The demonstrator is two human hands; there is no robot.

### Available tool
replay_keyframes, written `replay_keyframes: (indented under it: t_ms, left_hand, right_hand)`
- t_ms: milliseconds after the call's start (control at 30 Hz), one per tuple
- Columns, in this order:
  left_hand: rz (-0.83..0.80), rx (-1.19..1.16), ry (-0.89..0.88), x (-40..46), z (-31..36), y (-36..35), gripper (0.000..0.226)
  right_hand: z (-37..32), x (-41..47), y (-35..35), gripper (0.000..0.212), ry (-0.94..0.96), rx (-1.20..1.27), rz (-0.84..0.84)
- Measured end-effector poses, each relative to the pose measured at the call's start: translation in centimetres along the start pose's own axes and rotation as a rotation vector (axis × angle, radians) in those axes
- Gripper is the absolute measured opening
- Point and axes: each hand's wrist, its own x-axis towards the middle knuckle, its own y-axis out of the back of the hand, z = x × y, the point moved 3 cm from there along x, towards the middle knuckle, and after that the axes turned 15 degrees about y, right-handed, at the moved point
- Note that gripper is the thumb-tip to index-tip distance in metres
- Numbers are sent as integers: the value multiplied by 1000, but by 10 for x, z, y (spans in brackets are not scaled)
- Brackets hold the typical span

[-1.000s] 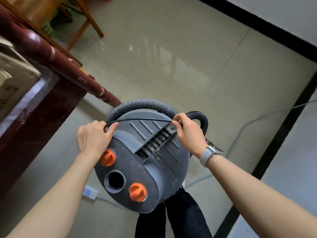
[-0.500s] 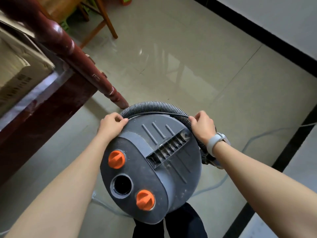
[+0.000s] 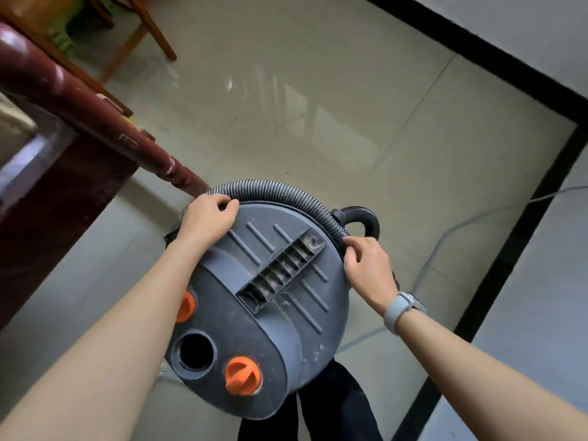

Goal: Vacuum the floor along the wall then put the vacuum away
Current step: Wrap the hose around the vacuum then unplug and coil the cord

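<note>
The grey canister vacuum [image 3: 270, 313] is lifted in front of me, its flat face with two orange knobs [image 3: 242, 375] turned up. A ribbed grey hose [image 3: 286, 190] wraps round its far rim. A thin black cord [image 3: 270, 203] lies in the gap between hose and body. My left hand [image 3: 208, 218] grips the upper left rim, fingers curled on the cord there. My right hand [image 3: 369, 265] pinches it at the right rim, beside the hose's curved black end [image 3: 366, 218].
A dark red table leg [image 3: 95, 119] slants close to the vacuum's left. Wooden chair legs [image 3: 152, 30] stand at the back left. A pale cable [image 3: 445, 240] trails over the glossy tiles to the right. A black border strip [image 3: 509, 259] runs along the white wall [image 3: 525, 27].
The black cord, stretched across the vacuum's face a second ago, has been pulled down onto the rim under the hose. Both hands slid outward along the rim.
</note>
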Motion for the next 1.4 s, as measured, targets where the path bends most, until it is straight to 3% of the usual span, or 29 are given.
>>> replay_keyframes:
  t_ms: [100,233,333,467,600,800,967,1033,1200,1400]
  left_hand:
    - [49,7,-12,-23,-7,8,41]
    - [177,54,-50,-87,-26,4,32]
    - [227,123,-27,-120,-52,-8,49]
    - [233,110,43,-134,-67,-18,70]
    - [240,116,4,-132,-58,-24,70]
    - [260,128,-168,-162,-22,-53,78]
    - [231,156,-154,-163,-5,-73,100]
    - [216,200,-192,-155,6,-72,103]
    - [233,228,-322,-108,36,-55,81]
    - [324,230,-372,-49,71,-23,77]
  right_hand:
    - [-32,-3,9,45,426,-72,-23]
    - [-78,-9,-12,61,1076,-515,-280]
    - [-98,-1,-35,52,1275,-616,-386]
    - [-110,22,-39,61,1407,-618,-477]
    - [-99,30,-34,60,1446,-659,-422]
    - [-78,57,-6,64,1356,-714,-388]
    - [-67,91,31,63,1188,-810,-418]
    - [-63,108,47,60,1024,-874,-425]
    - [-58,139,73,56,787,-931,-306]
    - [-63,178,79,56,559,-874,-171]
